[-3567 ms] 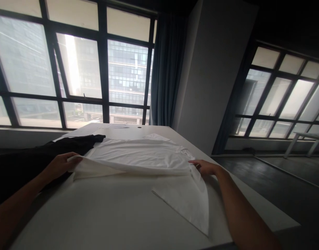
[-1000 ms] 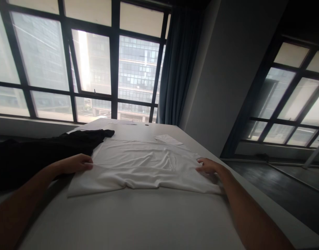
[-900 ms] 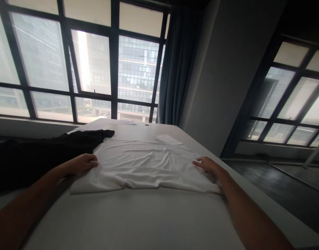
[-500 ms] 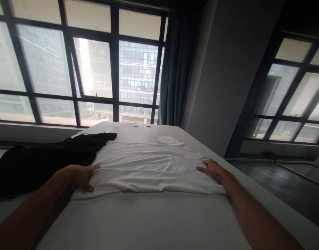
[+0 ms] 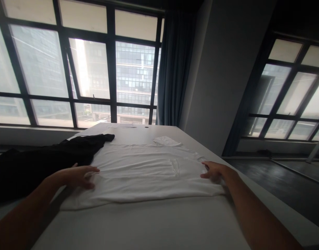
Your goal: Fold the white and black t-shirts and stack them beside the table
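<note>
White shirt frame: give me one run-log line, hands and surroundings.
left hand: flat on white shirt left edge | right hand: flat on right edge | shirt: spread on table | black garment: left of shirt

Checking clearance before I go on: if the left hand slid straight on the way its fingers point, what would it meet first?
The left hand points rightward across the flat white cotton shirt; it would likely meet only more shirt cloth.

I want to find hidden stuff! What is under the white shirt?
The white shirt lies flat on the pale table, with the left hand and right hand pressing its ends. Anything beneath the cloth is covered.
</note>
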`<state>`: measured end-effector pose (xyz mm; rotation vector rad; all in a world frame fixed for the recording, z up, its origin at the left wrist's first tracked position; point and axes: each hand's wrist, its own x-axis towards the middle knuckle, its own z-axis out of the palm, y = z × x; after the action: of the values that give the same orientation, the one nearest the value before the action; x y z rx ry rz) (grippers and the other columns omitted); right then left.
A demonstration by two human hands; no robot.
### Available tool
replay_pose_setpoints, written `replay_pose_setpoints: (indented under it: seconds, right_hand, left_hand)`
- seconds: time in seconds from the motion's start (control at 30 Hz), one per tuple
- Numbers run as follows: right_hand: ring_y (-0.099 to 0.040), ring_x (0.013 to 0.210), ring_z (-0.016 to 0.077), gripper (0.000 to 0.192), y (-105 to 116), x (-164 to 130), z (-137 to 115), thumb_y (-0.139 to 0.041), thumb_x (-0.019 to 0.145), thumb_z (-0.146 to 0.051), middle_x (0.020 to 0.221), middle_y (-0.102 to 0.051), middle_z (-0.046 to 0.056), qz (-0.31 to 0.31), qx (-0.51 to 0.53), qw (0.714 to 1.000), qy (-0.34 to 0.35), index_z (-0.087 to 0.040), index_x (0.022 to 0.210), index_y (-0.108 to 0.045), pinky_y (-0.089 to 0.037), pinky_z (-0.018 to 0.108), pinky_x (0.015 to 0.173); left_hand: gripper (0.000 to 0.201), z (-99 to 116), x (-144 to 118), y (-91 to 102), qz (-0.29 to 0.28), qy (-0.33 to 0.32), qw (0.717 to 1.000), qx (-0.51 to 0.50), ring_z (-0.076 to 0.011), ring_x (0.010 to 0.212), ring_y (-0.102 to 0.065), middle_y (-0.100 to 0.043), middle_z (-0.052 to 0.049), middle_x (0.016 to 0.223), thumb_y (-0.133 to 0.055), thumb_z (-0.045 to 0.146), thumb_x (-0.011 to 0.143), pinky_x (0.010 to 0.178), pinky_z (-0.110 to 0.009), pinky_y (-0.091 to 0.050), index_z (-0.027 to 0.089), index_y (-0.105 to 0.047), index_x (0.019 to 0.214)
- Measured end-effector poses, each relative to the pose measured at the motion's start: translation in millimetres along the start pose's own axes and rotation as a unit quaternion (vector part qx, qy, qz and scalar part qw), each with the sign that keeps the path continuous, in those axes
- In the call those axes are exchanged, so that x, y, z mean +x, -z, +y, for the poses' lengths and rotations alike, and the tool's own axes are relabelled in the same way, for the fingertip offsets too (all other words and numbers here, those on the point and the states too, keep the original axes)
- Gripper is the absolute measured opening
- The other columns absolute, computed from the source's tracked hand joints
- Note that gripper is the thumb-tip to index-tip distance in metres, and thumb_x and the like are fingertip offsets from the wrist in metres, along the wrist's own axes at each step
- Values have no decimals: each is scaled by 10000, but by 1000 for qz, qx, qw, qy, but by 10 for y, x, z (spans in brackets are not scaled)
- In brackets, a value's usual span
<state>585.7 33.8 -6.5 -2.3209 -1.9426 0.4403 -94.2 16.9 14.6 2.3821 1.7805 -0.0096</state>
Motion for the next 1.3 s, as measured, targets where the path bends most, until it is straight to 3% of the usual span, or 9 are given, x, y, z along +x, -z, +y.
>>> replay_pose_setpoints:
  seconds: [0.1,0.23,0.4,0.53,0.67,0.77,0.93,1.13,1.3]
  right_hand:
    - [-575,1196,334,883,-24,27,-122,-772,623,-593,1351,-575,177,65,-29,996,44,-158,1357,-544,-442,414,1019]
    - [-514,1276,264,573,-196,165,-396,-490,907,-457,1387,-548,161,193,-39,976,95,-124,1372,-527,-369,347,1079]
    - [-630,1070,234,462,-289,304,-492,-579,810,-214,1133,-702,106,183,-80,977,74,-168,1266,-631,-441,297,930]
    - [-654,985,209,328,-266,323,-448,-568,845,-256,1111,-696,110,159,-81,981,73,-167,1132,-701,-454,267,864]
    - [-623,1067,218,436,-303,300,-519,-544,887,-326,1270,-616,154,200,-75,974,71,-140,1276,-609,-437,281,906]
    - [-640,988,204,286,-306,248,-604,-550,870,-272,1089,-702,105,184,-67,978,77,-172,1091,-701,-438,268,847]
    - [-632,839,194,171,-155,115,-668,-550,839,-277,948,-716,69,285,-17,955,82,-205,884,-698,-429,272,713]
    - [-623,784,213,239,346,220,-697,-504,846,-350,920,-700,98,415,44,896,152,-190,890,-676,-477,330,792]
    - [-627,1038,260,319,419,468,-851,-455,902,-291,1169,-655,167,355,-21,933,55,-153,1101,-662,-456,362,934]
  left_hand:
    - [623,150,42,75,-33,-16,996,-77,-292,1070,-634,-700,-102,1158,-562,621,702,915,-355,-483,196,-691,1139]
    - [481,202,64,50,-39,-18,994,-99,-251,808,-655,-713,-56,861,-647,526,622,709,-295,-496,170,-727,935]
    - [381,163,-71,183,-21,-50,987,-149,-217,769,-605,-672,-17,783,-645,548,658,698,-275,-468,186,-678,772]
    - [416,220,-147,330,-7,-79,978,-194,-195,743,-582,-644,7,733,-620,586,687,688,-250,-457,183,-661,779]
    - [401,232,-80,273,18,-49,987,-151,-212,771,-593,-654,-7,752,-622,550,655,690,-254,-449,178,-688,788]
    - [373,179,-17,178,15,-37,990,-134,-223,774,-607,-667,-16,769,-629,506,632,692,-262,-454,177,-701,793]
    - [339,82,-43,205,23,-57,985,-164,-227,803,-620,-684,-5,773,-664,493,628,716,-254,-462,193,-714,778]
    - [435,39,-73,378,113,-72,960,-245,-236,810,-634,-713,-16,780,-626,599,676,731,-271,-479,194,-723,801]
    - [423,9,154,181,209,6,964,-165,-256,872,-658,-732,-57,893,-553,538,726,809,-308,-490,185,-722,887]
